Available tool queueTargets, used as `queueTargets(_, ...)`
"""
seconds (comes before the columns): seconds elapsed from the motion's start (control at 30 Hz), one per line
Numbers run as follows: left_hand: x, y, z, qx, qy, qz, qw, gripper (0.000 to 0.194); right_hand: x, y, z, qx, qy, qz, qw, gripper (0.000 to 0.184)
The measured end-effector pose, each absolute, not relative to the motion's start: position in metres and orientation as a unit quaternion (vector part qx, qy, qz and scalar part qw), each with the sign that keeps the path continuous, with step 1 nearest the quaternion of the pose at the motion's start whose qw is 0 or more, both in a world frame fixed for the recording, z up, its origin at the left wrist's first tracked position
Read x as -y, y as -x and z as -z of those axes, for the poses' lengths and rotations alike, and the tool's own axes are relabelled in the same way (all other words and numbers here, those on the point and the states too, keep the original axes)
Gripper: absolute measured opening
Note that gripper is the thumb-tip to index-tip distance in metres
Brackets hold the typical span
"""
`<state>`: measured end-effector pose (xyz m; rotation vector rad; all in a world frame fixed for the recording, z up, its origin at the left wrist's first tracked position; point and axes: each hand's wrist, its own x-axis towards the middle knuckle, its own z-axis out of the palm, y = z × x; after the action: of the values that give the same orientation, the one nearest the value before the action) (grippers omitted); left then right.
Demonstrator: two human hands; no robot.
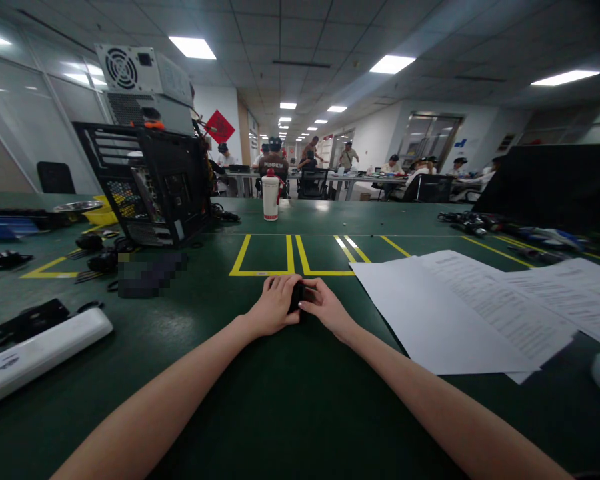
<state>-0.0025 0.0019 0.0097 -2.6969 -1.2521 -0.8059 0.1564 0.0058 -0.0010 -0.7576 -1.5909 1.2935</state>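
Note:
In the middle of the green table, both hands meet around a small black object [296, 297], mostly hidden by fingers, so its kind does not show. My left hand [276, 303] wraps over it from the left, fingers closed on it. From the right, my right hand [325, 305] pinches at its side, thumb and fingertips bent towards it. Just beyond the hands run yellow tape outlines [266, 273] on the table top.
Printed papers [430, 313] lie to the right. On the left stands an open black computer case [160, 180] carrying power supplies [150, 73]. A white bottle [271, 198] stands ahead. A long white bar [45, 353] lies at left. Several people sit or stand farther back.

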Motion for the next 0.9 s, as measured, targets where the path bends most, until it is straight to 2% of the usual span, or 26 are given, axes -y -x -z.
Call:
queueTargets(0.23, -0.0014, 0.0030, -0.0106, 0.407, 0.875, 0.260, 0.030, 0.063, -0.0042, -0.1557, 0.0006, 0.654, 0.305, -0.501, 0.478, 0.027)
queueTargets(0.4, -0.0019, 0.0027, -0.0100, 0.403, 0.876, 0.264, 0.033, 0.062, -0.0060, -0.1563, -0.0002, 0.645, 0.320, -0.513, 0.467, 0.037)
queueTargets(0.57, -0.0028, 0.0025, -0.0084, 0.409, 0.873, 0.265, 0.036, 0.063, -0.0058, -0.1552, 0.0008, 0.639, 0.287, -0.538, 0.468, 0.036)
queueTargets(0.77, -0.0030, 0.0021, -0.0084, 0.407, 0.873, 0.267, 0.031, 0.064, -0.0052, -0.1548, 0.0023, 0.651, 0.301, -0.500, 0.485, 0.027)
queueTargets(0.9, -0.0023, 0.0019, -0.0089, 0.404, 0.874, 0.268, 0.031, 0.062, -0.0063, -0.1556, 0.0019, 0.649, 0.319, -0.502, 0.474, 0.037)
